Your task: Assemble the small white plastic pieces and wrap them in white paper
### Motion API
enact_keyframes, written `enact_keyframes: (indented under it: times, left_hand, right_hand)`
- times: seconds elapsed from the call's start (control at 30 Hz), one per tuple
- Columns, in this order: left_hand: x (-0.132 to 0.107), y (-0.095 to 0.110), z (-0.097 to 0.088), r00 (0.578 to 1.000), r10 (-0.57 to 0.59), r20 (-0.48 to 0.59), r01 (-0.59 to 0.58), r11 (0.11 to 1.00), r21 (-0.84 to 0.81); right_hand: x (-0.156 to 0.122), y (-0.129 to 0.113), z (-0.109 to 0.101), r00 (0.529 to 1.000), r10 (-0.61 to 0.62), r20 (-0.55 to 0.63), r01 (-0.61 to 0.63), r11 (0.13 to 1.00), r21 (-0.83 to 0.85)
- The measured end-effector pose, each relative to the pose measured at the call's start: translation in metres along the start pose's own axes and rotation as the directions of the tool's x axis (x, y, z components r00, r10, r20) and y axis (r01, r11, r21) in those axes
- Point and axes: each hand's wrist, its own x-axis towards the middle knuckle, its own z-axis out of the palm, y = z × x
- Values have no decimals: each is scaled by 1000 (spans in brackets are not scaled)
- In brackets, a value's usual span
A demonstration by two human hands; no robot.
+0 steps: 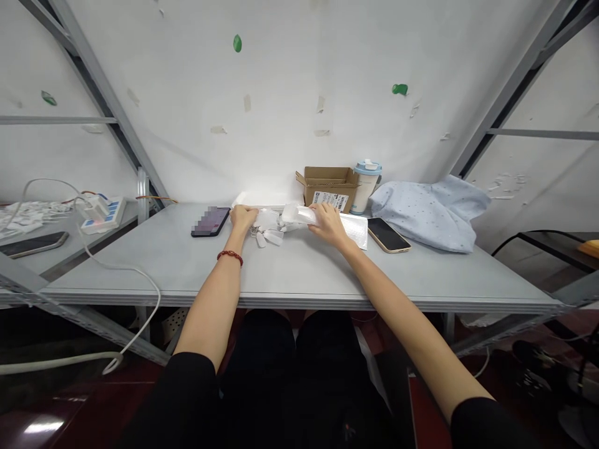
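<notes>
My right hand (328, 223) is closed on a translucent white plastic bag (300, 214), above the middle of the table. To its left lies a small pile of white tag-like pieces (269, 236), some overlapping. My left hand (243, 216), with a red bead bracelet at the wrist, is at the left edge of this pile. Its fingers are curled, and what they hold is hidden. Beneath and beside my right hand is a white bubble-wrap sheet (355, 231). Behind the pile is a white flat tray or sheet (262, 199), partly covered by my hands.
An opened cardboard box (330, 181) and a lidded cup (365, 187) stand at the back. One phone (211, 222) lies left, another phone (388, 235) right, beside a light-blue cloth (430, 209). A white cable (135, 269) hangs over the table's left front edge (187, 299).
</notes>
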Motion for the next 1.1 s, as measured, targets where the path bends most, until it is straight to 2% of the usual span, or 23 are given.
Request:
enact_keyframes:
  times: [0.07,0.1,0.23,0.33,0.43,0.6,0.7,0.97,1.1]
  left_hand:
    - [0,7,-2,998,-52,-44,53,999,14]
    - [0,11,-3,997,-39,-73,40,999,7]
    - [-4,27,-10,982,96,-161,-110,990,-86]
    - [-10,37,-13,968,177,-175,-209,960,-186]
    - [-17,46,-13,973,195,-125,-224,926,-304]
    - [-31,60,-8,995,94,30,-72,903,-423]
    - [-39,66,-4,989,100,108,-42,897,-441]
    - [-51,72,6,983,166,83,-109,879,-465]
    - [-50,68,10,966,220,133,-141,887,-439]
  right_hand:
    - [0,1,1,1000,-1,-6,1,1000,6]
    - [0,1,1,1000,-1,-8,1,1000,9]
    - [-1,2,1,1000,7,-13,-7,1000,15]
    - [-1,2,1,1000,15,-9,-14,1000,20]
    - [-1,1,1,1000,19,-3,-19,1000,25]
    - [-1,1,0,1000,14,-5,-14,999,31]
    - [-1,1,0,1000,17,6,-17,1000,12]
    - [0,-3,-1,1000,-3,-11,3,1000,16]
    - [0,-4,-2,1000,21,-10,-21,1000,12]
